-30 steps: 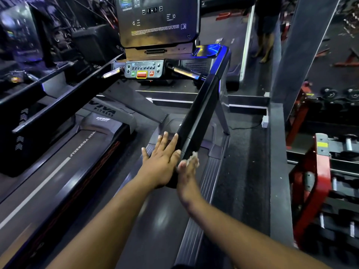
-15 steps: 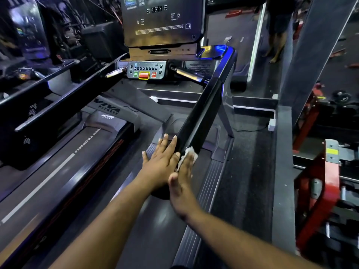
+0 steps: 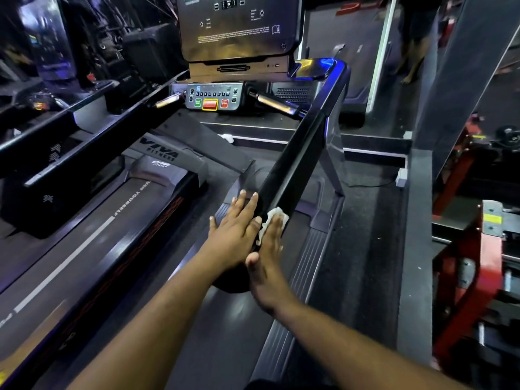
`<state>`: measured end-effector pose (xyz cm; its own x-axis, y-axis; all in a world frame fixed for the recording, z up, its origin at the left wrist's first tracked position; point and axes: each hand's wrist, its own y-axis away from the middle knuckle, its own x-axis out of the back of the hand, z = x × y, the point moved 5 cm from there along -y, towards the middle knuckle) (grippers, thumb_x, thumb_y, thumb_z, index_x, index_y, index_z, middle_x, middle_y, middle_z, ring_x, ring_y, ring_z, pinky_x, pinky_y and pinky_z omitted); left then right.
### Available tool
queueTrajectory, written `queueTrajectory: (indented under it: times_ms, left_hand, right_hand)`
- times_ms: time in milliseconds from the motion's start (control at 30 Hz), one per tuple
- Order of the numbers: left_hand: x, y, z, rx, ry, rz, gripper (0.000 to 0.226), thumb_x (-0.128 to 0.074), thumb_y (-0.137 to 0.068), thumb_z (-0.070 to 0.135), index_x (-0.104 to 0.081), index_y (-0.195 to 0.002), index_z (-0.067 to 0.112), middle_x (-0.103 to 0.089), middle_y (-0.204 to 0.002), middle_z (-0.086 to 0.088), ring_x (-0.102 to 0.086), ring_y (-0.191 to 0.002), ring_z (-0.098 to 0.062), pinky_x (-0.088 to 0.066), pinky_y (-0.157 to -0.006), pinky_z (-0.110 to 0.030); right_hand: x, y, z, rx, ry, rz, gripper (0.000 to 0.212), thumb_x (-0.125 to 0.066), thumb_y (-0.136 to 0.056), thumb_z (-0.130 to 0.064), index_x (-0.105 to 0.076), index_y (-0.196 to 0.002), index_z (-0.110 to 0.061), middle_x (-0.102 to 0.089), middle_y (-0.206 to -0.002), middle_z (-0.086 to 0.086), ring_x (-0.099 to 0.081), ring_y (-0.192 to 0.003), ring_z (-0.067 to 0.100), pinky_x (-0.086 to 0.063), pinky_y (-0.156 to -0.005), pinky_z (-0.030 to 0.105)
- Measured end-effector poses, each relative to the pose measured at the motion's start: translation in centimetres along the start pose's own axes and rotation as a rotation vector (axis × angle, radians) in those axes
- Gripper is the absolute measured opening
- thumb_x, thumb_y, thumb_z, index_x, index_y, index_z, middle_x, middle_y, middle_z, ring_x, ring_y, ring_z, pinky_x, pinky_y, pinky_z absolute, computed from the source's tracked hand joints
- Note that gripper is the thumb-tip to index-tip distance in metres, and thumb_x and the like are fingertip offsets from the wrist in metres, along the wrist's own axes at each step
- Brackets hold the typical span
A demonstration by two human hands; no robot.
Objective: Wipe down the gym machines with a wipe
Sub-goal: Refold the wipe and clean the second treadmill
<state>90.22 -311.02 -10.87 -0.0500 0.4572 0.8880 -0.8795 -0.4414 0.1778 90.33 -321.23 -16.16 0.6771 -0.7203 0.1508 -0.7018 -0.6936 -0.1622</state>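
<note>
I see open belt left of the handrail [image 3: 298,153]; left hand [image 3: 235,232] flat against it; right hand [image 3: 268,257], fingers straight, presses the wipe [image 3: 274,216].

I read "VIVA FITNESS" in dark letters on the sloped grey motor cover [image 3: 157,152] of the treadmill to my left, and the same brand again, smaller and white, on the hood [image 3: 161,164] just below it. Along that treadmill's belt [image 3: 123,204] runs white lettering, "PUSH YOURSELF". On the control panel [image 3: 214,96] ahead, the small red button [image 3: 224,103] says "STOP". The console's [image 3: 239,29] yellow fine print is too small to read.
</note>
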Motion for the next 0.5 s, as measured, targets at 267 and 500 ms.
queueTrajectory:
  times_ms: [267, 500]
  left_hand:
    - [0.0, 0.0, 0.1, -0.020, -0.012, 0.015, 0.055, -0.026, -0.110, 0.043, -0.003, -0.160, 0.046, 0.011, -0.169, 0.018, 0.011, -0.154, -0.001, 0.009, -0.123, -0.059]
    - [-0.1, -0.6, 0.3, 0.003, 0.019, -0.013, 0.057, -0.030, -0.110, 0.040, -0.003, -0.160, 0.046, 0.011, -0.168, 0.019, 0.012, -0.153, -0.001, 0.011, -0.123, -0.056]
  right_hand:
    - [5.8, -9.1, -0.3, -0.165, -0.028, 0.205, 0.144, -0.008, -0.049, -0.109, 0.018, -0.158, -0.020, 0.027, -0.163, -0.009, 0.031, -0.144, 0.001, 0.013, -0.121, 0.057]
    - [1.1, -1.8, 1.1, 0.038, 0.014, -0.012, 0.119, -0.012, -0.068, -0.099, 0.030, -0.151, -0.024, 0.043, -0.155, -0.014, 0.036, -0.146, 0.007, 0.019, -0.120, 0.050]
